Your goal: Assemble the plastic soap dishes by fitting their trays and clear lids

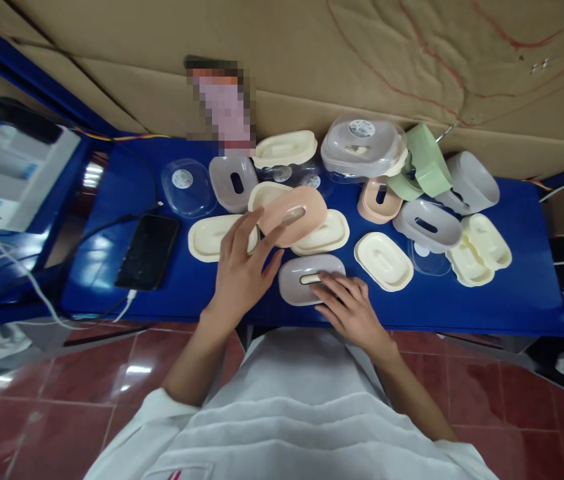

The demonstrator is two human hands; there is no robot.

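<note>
Grey plastic shows under the right hand [352,310], whose fingers slant leftward, palm down and slightly bent, over the right part of a grey lid [293,285] lying near the front edge of the blue surface [412,317]; their tips come to the pale strip in its slot, but I cannot tell whether they grip it. The left hand [246,257] reaches forward, wrist low, its fingers loosely spread with the thumb well apart, over the near left edge of a peach lid [313,208]; contact there cannot be judged, and nothing appears clasped. Just left of those fingers lies a cream lid [205,240], partly hidden by them, and farther left a black phone [148,253]. Beyond them, the peach lid overlaps two more cream pieces. Right of the right fingers sits a cream tray [383,261], with a slotted grey box [445,233] and a peach box [379,212] past it; farther off stand a clear-covered stack [357,157] and green boxes [429,160]. The grey lid's long axis runs nearly side to side, its slot alike, its right end under the right fingers; the peach lid's slants from near left, by the left fingers, to far right.
</note>
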